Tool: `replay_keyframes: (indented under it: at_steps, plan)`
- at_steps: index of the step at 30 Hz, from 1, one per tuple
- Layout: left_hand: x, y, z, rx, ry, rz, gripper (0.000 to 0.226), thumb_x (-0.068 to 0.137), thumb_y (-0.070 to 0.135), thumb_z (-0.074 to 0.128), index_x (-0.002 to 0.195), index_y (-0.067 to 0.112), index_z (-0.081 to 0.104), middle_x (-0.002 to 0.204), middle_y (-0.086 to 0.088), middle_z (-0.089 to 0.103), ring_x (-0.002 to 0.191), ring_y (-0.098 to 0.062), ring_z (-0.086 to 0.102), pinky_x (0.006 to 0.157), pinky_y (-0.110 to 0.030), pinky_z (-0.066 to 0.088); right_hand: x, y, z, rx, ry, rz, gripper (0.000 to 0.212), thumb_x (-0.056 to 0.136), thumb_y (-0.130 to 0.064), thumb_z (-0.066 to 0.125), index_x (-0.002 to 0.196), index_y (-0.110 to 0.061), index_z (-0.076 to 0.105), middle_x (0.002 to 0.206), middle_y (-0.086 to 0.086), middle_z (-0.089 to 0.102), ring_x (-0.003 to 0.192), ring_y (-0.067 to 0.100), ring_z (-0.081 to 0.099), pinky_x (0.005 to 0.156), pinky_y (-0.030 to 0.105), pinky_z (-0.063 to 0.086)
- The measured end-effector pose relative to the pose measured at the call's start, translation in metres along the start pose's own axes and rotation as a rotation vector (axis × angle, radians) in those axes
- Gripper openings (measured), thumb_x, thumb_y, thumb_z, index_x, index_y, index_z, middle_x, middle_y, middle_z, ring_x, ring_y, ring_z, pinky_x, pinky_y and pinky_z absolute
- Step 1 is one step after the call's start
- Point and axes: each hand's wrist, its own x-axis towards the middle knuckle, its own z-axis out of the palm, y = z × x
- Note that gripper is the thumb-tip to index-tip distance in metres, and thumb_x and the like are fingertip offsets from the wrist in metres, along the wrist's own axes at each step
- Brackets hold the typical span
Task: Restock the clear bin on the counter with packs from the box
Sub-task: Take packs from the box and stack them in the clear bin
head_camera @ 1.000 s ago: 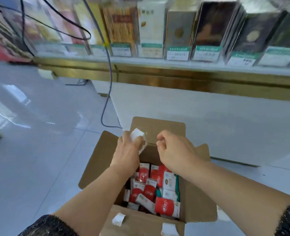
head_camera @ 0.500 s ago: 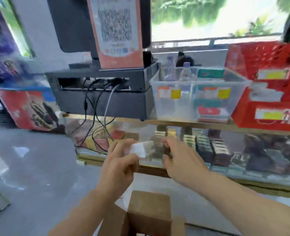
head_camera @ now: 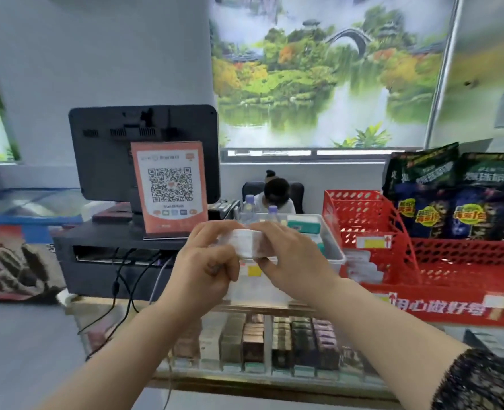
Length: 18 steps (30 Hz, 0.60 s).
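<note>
Both hands are holding one small pale pack [head_camera: 249, 242] up in the air. The left hand [head_camera: 207, 266] is pinching its left end, and the right hand [head_camera: 293, 258] is gripping its right end, so all the fingers are curled tight on the pack. The pack is hanging just in front of the clear bin [head_camera: 332, 247], which is sitting on the bench [head_camera: 422, 325] between the black stand [head_camera: 97, 255] and the red rack [head_camera: 372, 232]. The picture is blurry, so it may be more than one pack pressed together; that is hard to tell. The bin is already holding a green pack [head_camera: 304, 223] at the back, and two bottle tops [head_camera: 261, 202] are showing just behind its far wall. To do this step well, the hands should be lifting the pack over the near wall of the bin, not bumping into it. Then they should be lowering it flat onto the bottom, next to what is already there, and letting go only when it is resting down. Going slowly is a good idea, because the bin is light and could slide on the bench. The box is not showing here, so it must be somewhere lower down.
</note>
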Motion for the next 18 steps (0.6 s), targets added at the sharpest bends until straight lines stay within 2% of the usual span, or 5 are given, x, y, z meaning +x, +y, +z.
replay_keyframes:
  at_steps: [2,5,8,11,18]
  plan:
    - [0.01,-0.005,0.002,-0.002,-0.025,-0.025,0.031,0.061,-0.005,0.059,0.056,0.025,0.057,0.128,0.013,0.05,0.119,-0.012,0.046,0.094,-0.013,0.035,0.01,0.01,-0.003,-0.034,-0.001,0.0,0.037,0.085,-0.014,0.063,0.12,-0.018,0.053,0.112,0.001,0.062,0.101,0.022,0.057,0.077,0.031,0.042]
    - [0.02,-0.013,0.002,0.01,0.0,-0.125,0.036,0.067,-0.011,0.066,0.061,0.024,0.062,0.135,0.003,0.046,0.125,-0.017,0.04,0.097,-0.023,0.034,0.026,0.033,-0.008,-0.076,0.02,0.066,0.031,0.085,-0.013,0.062,0.115,-0.012,0.055,0.105,0.005,0.062,0.096,0.026,0.056,0.073,0.032,0.039]
    - [0.029,-0.019,0.001,0.05,0.062,-0.212,0.039,0.066,-0.016,0.067,0.059,0.023,0.061,0.12,0.006,0.05,0.113,-0.014,0.042,0.087,-0.017,0.032,0.041,0.064,-0.009,-0.209,0.008,0.171,0.027,0.085,-0.016,0.06,0.111,-0.013,0.055,0.101,0.005,0.061,0.094,0.027,0.056,0.072,0.034,0.039]
    - [0.039,-0.024,0.006,0.053,0.072,-0.218,0.034,0.067,-0.012,0.064,0.059,0.022,0.06,0.107,0.012,0.051,0.106,-0.014,0.044,0.08,-0.023,0.04,0.049,0.093,-0.005,-0.354,-0.029,0.269,0.022,0.088,-0.021,0.058,0.109,-0.016,0.054,0.103,0.002,0.059,0.094,0.024,0.054,0.068,0.03,0.035]
    - [0.066,-0.032,0.02,0.102,0.073,-0.183,0.027,0.066,-0.003,0.054,0.058,0.022,0.059,0.085,0.01,0.058,0.09,-0.009,0.044,0.072,-0.014,0.034,0.067,0.139,0.014,-0.674,-0.223,0.279,0.032,0.091,-0.02,0.054,0.122,-0.019,0.05,0.118,0.001,0.054,0.107,0.02,0.051,0.077,0.025,0.043]
